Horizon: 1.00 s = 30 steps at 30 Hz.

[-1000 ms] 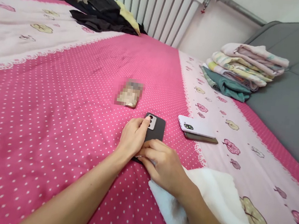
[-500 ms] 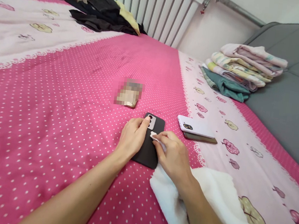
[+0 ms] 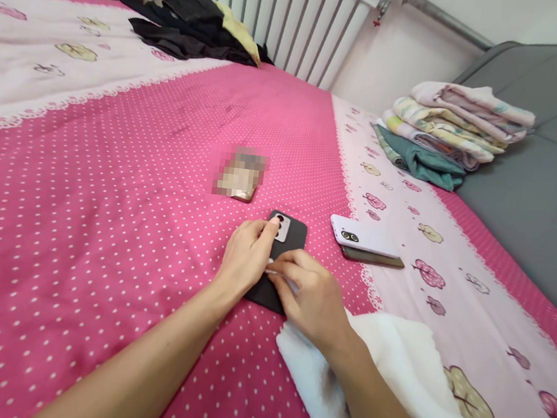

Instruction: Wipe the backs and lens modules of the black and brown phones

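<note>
A black phone (image 3: 296, 238) lies back side up on the bed, its silver camera block toward the far end. My left hand (image 3: 247, 251) grips its left edge, the thumb beside the camera block. My right hand (image 3: 315, 297) is over the phone's lower half, thumb and fingers pinched on a small white wad (image 3: 270, 266) that looks like tissue or cotton. The wad is at the phone's back, close to my left hand, and mostly hidden by my fingers. Under my right wrist and forearm lies a crumpled white towel (image 3: 397, 357).
Right of the black phone, a lavender phone (image 3: 370, 237) rests on a dark phone (image 3: 378, 258). A blurred-out flat object (image 3: 244, 195) lies beyond. Folded bedding (image 3: 459, 125) sits by the grey headboard (image 3: 545, 165); dark clothes (image 3: 194, 21) lie near the radiator (image 3: 299, 23).
My right hand has moved left and slightly down across the phone's back with the white wad, toward my left hand. My left hand and the phone have stayed in place.
</note>
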Tool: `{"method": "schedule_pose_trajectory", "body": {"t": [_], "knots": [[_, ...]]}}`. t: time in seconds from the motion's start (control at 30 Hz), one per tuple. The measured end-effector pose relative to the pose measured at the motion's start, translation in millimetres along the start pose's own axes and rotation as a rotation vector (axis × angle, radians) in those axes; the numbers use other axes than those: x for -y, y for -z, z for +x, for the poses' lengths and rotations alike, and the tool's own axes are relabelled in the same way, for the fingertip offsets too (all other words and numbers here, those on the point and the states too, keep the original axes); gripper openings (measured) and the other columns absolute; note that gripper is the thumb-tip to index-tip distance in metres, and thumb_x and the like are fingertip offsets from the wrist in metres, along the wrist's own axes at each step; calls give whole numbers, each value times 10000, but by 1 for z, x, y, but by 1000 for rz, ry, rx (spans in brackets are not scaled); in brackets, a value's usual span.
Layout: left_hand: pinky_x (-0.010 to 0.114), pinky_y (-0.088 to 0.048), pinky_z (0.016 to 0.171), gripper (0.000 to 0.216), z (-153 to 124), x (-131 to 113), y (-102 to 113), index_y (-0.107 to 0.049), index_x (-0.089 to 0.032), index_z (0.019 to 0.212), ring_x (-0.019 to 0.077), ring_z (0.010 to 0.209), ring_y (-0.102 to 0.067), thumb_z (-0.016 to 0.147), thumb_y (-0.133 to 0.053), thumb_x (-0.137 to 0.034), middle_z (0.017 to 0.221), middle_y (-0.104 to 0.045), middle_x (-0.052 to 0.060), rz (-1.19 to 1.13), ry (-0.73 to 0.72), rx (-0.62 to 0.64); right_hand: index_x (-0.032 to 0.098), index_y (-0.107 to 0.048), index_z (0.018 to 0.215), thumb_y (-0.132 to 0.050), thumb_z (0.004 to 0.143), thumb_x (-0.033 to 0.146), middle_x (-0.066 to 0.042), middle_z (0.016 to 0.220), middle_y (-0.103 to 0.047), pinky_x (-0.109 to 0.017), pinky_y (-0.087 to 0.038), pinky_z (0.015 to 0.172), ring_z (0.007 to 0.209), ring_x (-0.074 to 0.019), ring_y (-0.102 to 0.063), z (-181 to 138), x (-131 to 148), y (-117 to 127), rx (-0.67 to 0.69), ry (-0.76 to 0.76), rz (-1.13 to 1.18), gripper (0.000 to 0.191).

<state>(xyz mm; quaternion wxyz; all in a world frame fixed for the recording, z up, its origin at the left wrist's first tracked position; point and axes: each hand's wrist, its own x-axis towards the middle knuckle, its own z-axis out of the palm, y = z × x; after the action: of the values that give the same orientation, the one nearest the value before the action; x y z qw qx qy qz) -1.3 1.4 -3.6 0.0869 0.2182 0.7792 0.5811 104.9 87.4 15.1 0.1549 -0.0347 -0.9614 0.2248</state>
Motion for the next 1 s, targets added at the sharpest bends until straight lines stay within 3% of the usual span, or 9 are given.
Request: {"method": "schedule_pose_trajectory", "body": {"t": [0.17, 0.3, 0.5, 0.83, 1.0], "knots": [[353, -419, 802, 517, -2, -2, 1, -665, -178, 854, 230, 885, -599, 811, -336, -575, 911, -685, 85, 0, 17, 17, 188, -669, 928, -490, 845, 259, -51, 919, -616, -280, -445, 654, 800, -177, -587, 2, -15, 0, -159, -249, -235, 209], [351, -416, 807, 511, -3, -5, 2, -664, -177, 885, 230, 892, -597, 811, -344, -567, 931, -682, 85, -2, 39, 29, 172, -675, 922, -490, 838, 284, -68, 887, -615, -293, -431, 629, 753, -188, -578, 1, -20, 0, -211, -295, -318, 233], [344, -418, 810, 521, -1, -2, 1, -663, -174, 882, 225, 894, -597, 812, -334, -571, 930, -683, 87, 0, 14, 29, 186, -676, 914, -481, 840, 250, -50, 866, -608, -285, -447, 640, 723, -163, -581, 2, -15, 0, -164, -230, -208, 218], [357, -412, 838, 504, -1, -1, 0, -657, -173, 904, 227, 928, -588, 813, -341, -554, 953, -677, 98, 11, 15, 10, 203, -670, 879, -497, 839, 185, -28, 885, -612, -258, -463, 758, 821, -129, -570, -3, 4, -1, 76, 151, 82, 179], [354, -411, 840, 508, -1, 0, -1, -655, -172, 913, 225, 931, -586, 811, -342, -558, 954, -676, 97, 10, 7, 8, 206, -666, 900, -494, 847, 202, -25, 897, -612, -256, -460, 754, 830, -131, -566, -3, 3, -3, 78, 140, 58, 180]]}}
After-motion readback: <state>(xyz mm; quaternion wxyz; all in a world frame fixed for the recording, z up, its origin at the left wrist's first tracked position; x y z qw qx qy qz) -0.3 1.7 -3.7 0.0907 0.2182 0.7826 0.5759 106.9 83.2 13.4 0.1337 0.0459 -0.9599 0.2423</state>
